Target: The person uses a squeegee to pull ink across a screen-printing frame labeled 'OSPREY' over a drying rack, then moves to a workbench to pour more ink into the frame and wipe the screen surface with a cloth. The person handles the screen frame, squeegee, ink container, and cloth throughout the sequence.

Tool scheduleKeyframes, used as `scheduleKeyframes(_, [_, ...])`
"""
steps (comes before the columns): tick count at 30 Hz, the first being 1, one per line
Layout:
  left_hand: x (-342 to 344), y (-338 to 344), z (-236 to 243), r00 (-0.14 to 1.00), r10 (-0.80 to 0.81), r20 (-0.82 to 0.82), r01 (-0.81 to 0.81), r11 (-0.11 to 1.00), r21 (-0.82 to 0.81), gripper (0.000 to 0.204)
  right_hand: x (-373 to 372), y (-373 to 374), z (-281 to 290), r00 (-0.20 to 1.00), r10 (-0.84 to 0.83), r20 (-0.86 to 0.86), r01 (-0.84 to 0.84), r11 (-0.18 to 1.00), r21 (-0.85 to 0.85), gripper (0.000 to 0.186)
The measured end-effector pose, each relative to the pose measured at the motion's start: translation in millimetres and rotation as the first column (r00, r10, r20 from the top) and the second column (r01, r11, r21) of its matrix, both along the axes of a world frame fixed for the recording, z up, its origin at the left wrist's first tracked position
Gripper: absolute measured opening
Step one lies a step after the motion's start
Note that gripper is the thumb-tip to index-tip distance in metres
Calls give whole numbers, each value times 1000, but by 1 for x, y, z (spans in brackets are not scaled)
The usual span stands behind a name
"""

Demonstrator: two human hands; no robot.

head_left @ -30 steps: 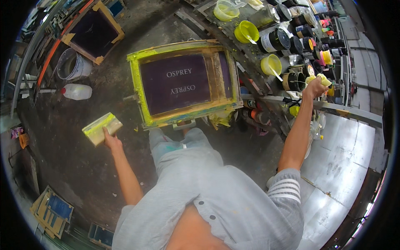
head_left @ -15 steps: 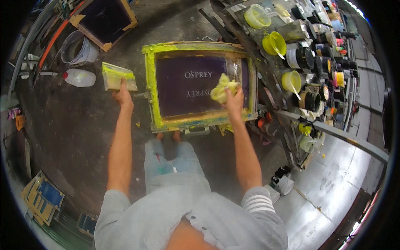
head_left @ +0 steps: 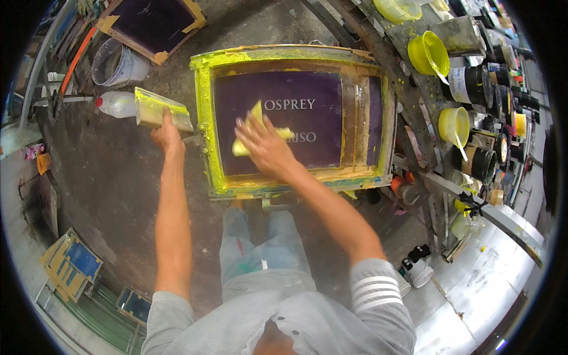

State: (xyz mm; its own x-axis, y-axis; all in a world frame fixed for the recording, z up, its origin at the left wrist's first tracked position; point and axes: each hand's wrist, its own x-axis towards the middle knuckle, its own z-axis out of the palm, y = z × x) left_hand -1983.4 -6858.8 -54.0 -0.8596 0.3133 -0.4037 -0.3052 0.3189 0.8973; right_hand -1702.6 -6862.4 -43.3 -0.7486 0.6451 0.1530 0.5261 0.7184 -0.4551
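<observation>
My left hand grips a squeegee smeared with yellow ink, held up beside the left edge of the screen printing frame. That frame has rails thick with yellow ink and tape around a dark purple screen. Pale lettering shows on the screen in two rows, the lower one looking reversed. Over the left part of the screen, my right hand lies with its fingers spread across a crumpled yellow cloth, pressing on it. Part of the cloth is hidden under the palm.
To the right, a cluttered rack carries yellow tubs and dark ink jars. A bucket, a plastic jug and another dark screen stand at the far left. A metal bar juts out at right.
My right hand has swept the cloth leftward from the right part of the screen to its left part, and its fingers have spread. The left hand still holds the squeegee.
</observation>
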Motion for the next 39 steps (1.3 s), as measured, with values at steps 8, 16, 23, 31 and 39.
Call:
scheduleKeyframes(8, [5, -6, 0, 990, 39, -133, -45, 998, -43, 54, 120, 81, -23, 737, -674, 57, 648, 728, 223, 66])
scheduleKeyframes(16, [-13, -5, -11, 977, -146, -153, 115, 974, -194, 61, -59, 38, -32, 997, -60, -45, 69, 974, 215, 59])
scheduleKeyframes(23, [-4, -14, -15, 978, -10, -209, -31, 981, -189, 51, 177, 111, -8, 759, -650, 33, 604, 723, 337, 46])
scheduleKeyframes(31, [5, -4, -11, 951, -89, -295, 17, 971, -239, 60, -13, 134, -44, 399, -906, -141, 902, 360, 237, 55])
scheduleKeyframes(39, [5, -4, -4, 967, -72, -244, 47, 993, -107, 52, -169, 87, -20, 461, -714, -526, 540, 697, -473, 35])
